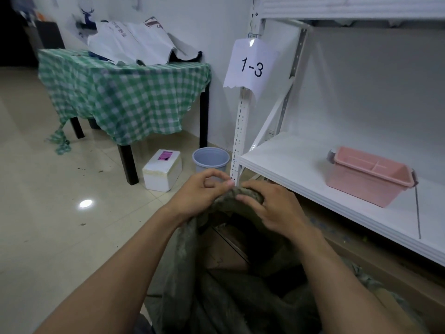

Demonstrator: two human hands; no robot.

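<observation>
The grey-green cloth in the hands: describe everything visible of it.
The grey-green cloth looks like coarse, faded, mottled fabric, limp and crumpled. Its top edge is bunched and lifted; the left hand pinches it and the right hand grips it beside. The rest hangs in folds between the forearms, low before the white shelf.

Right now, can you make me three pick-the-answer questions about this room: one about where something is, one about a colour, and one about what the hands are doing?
1. Where is the pink basket? A on a chair; B on the white shelf; C in a sink.
2. What colour is the checked tablecloth? A red; B yellow; C green.
3. What are the two hands doing? A waving; B holding the grey-green cloth; C clapping.

Answers: 1 B, it stands on the shelf board. 2 C, its squares are green and white. 3 B, the left hand and right hand both grip the cloth's top edge.
</observation>
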